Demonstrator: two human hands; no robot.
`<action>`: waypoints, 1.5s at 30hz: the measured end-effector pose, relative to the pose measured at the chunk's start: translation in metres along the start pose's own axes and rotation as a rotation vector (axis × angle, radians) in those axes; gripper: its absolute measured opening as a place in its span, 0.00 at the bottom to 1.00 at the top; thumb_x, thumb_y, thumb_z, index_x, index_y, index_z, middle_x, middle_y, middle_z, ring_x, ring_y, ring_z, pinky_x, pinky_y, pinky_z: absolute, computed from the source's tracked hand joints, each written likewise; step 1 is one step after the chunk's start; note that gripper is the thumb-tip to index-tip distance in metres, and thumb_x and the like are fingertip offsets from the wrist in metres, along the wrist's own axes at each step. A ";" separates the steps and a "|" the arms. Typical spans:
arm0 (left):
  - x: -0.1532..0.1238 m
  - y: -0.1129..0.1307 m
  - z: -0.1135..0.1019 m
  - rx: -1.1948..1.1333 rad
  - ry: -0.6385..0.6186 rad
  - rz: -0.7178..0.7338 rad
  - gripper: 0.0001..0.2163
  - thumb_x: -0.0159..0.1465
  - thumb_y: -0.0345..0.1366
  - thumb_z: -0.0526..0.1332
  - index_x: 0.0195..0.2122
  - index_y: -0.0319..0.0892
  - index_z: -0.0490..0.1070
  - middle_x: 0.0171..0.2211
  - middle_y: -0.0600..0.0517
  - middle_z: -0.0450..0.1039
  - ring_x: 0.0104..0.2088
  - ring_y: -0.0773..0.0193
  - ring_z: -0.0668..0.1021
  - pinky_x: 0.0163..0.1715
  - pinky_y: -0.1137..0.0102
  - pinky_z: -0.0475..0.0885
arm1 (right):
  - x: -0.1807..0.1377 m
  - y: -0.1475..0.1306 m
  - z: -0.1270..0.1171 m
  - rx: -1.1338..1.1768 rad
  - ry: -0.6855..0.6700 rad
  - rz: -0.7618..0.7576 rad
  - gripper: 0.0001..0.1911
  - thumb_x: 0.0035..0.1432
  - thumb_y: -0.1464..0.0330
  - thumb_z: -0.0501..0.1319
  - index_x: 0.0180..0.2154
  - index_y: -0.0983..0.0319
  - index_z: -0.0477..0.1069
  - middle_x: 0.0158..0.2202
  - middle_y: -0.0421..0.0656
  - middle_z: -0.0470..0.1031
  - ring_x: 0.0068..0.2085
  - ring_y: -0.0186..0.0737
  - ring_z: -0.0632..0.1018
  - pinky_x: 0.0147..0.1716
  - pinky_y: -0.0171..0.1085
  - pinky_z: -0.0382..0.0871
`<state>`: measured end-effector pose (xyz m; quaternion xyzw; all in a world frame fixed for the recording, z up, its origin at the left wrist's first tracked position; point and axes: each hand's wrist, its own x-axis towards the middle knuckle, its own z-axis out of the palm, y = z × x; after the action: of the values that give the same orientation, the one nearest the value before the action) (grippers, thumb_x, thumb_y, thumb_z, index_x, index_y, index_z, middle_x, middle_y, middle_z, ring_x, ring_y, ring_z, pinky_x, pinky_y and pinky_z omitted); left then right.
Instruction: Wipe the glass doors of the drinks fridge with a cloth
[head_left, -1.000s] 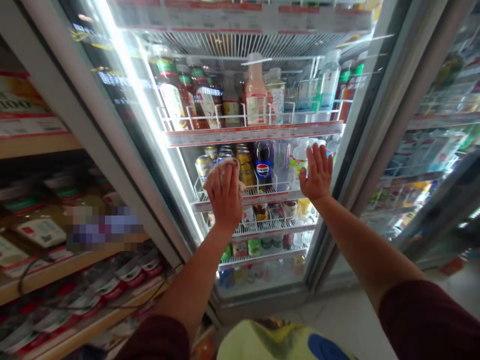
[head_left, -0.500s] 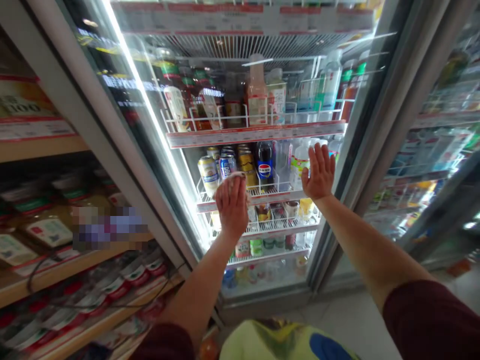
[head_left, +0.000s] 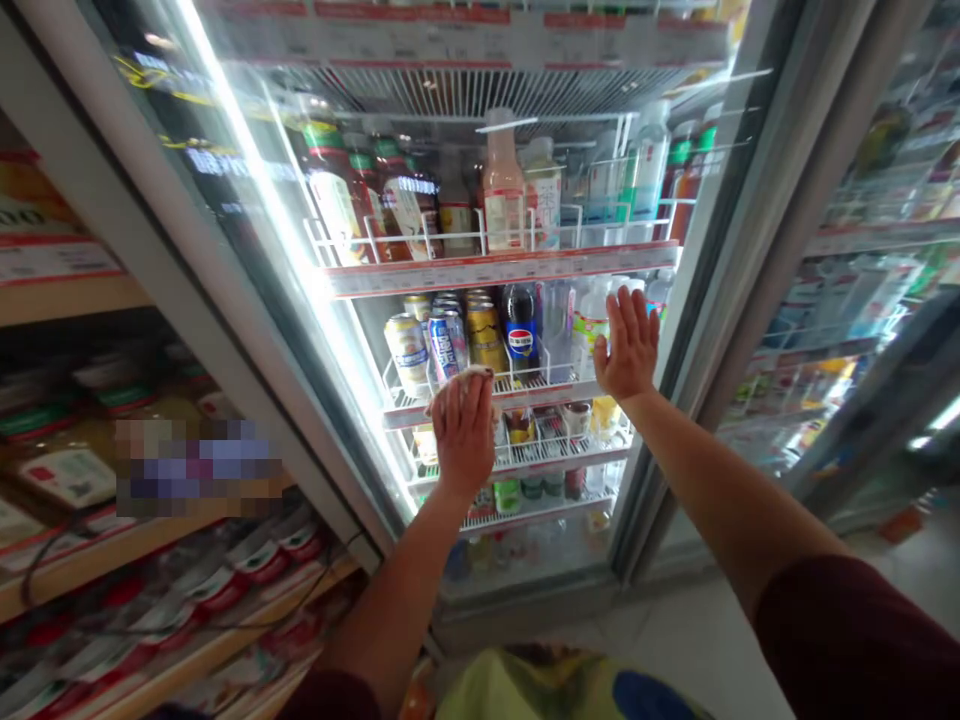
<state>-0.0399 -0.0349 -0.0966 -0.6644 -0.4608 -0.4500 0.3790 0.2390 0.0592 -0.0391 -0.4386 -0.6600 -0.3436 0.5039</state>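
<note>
My left hand (head_left: 465, 440) presses a pale, crumpled cloth (head_left: 474, 374) against the glass door (head_left: 255, 245) of a lit drinks cooler. The fingers lie over the cloth and hide most of it. Behind the glass, just above that hand, stand several drink cans (head_left: 448, 345) and a dark Pepsi bottle (head_left: 520, 330). To the right, my right hand (head_left: 630, 350) is laid flat on the same door with its fingers stretched upward and nothing in it.
Wire shelves with red-edged price strips (head_left: 502, 268) hold bottles (head_left: 504, 190) inside the cooler. Wooden shelving (head_left: 67, 295) with jars stands close on the left. A metal door frame (head_left: 739, 270) and another cooler section are on the right. Tiled floor (head_left: 675, 630) lies below.
My left hand and the cloth have slid a little down the glass, from in front of the cans to the shelf edge. My right hand keeps its place; the view has shifted slightly.
</note>
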 end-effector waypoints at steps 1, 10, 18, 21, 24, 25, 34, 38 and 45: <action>-0.002 0.000 0.001 0.008 -0.001 0.018 0.29 0.70 0.31 0.55 0.73 0.44 0.55 0.66 0.47 0.66 0.74 0.55 0.54 0.74 0.54 0.45 | 0.000 0.000 0.000 0.005 -0.002 -0.002 0.35 0.69 0.62 0.45 0.74 0.59 0.45 0.74 0.49 0.56 0.75 0.54 0.54 0.72 0.60 0.48; 0.044 -0.013 -0.012 0.026 0.076 -0.081 0.28 0.72 0.35 0.53 0.73 0.40 0.53 0.71 0.44 0.57 0.75 0.51 0.50 0.74 0.49 0.47 | -0.001 0.000 -0.001 0.014 0.016 -0.006 0.35 0.69 0.63 0.46 0.74 0.59 0.44 0.74 0.49 0.56 0.75 0.54 0.53 0.71 0.60 0.48; 0.018 -0.011 -0.004 0.027 0.035 0.008 0.31 0.70 0.33 0.56 0.74 0.44 0.51 0.69 0.45 0.63 0.74 0.51 0.52 0.74 0.51 0.46 | -0.001 0.000 -0.001 0.002 -0.010 0.011 0.35 0.69 0.62 0.46 0.74 0.58 0.44 0.73 0.49 0.57 0.75 0.54 0.54 0.71 0.60 0.48; 0.051 -0.021 -0.012 -0.005 0.081 -0.061 0.31 0.70 0.34 0.55 0.74 0.43 0.51 0.71 0.44 0.57 0.75 0.49 0.51 0.74 0.47 0.45 | -0.001 -0.001 -0.001 0.002 0.009 0.003 0.35 0.69 0.61 0.46 0.74 0.59 0.45 0.73 0.49 0.57 0.75 0.53 0.54 0.71 0.60 0.49; 0.037 -0.014 -0.011 0.011 0.066 -0.057 0.30 0.71 0.34 0.54 0.74 0.42 0.50 0.71 0.44 0.58 0.75 0.50 0.50 0.74 0.49 0.45 | -0.001 0.000 -0.001 -0.002 0.010 0.002 0.35 0.69 0.61 0.46 0.74 0.59 0.45 0.73 0.49 0.57 0.75 0.53 0.54 0.71 0.59 0.49; 0.024 -0.009 -0.009 0.021 0.044 -0.041 0.30 0.71 0.33 0.54 0.74 0.43 0.51 0.70 0.45 0.59 0.75 0.51 0.50 0.74 0.51 0.46 | -0.001 0.000 0.000 -0.001 0.006 0.004 0.35 0.69 0.61 0.46 0.74 0.58 0.45 0.73 0.49 0.57 0.75 0.52 0.54 0.71 0.59 0.49; 0.058 -0.025 -0.017 -0.018 0.043 -0.085 0.26 0.73 0.37 0.51 0.71 0.40 0.57 0.72 0.46 0.57 0.75 0.52 0.50 0.74 0.51 0.42 | 0.001 0.000 -0.001 0.030 -0.011 0.018 0.34 0.69 0.62 0.45 0.74 0.59 0.48 0.73 0.49 0.58 0.75 0.52 0.54 0.71 0.60 0.48; 0.053 -0.017 -0.014 -0.021 0.071 -0.105 0.27 0.72 0.37 0.51 0.72 0.40 0.56 0.72 0.46 0.56 0.75 0.53 0.49 0.74 0.51 0.44 | 0.002 -0.002 -0.002 0.036 -0.036 0.032 0.34 0.69 0.62 0.45 0.74 0.58 0.46 0.73 0.48 0.58 0.75 0.52 0.54 0.72 0.61 0.48; 0.019 -0.012 -0.002 -0.017 -0.012 0.059 0.28 0.70 0.36 0.56 0.71 0.46 0.58 0.68 0.47 0.65 0.74 0.54 0.53 0.74 0.54 0.44 | 0.003 -0.005 -0.003 0.026 -0.065 0.043 0.34 0.70 0.62 0.45 0.74 0.57 0.46 0.73 0.46 0.57 0.75 0.49 0.53 0.73 0.59 0.46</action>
<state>-0.0483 -0.0277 -0.0767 -0.6837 -0.4395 -0.4383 0.3838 0.2353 0.0554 -0.0357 -0.4570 -0.6709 -0.3096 0.4952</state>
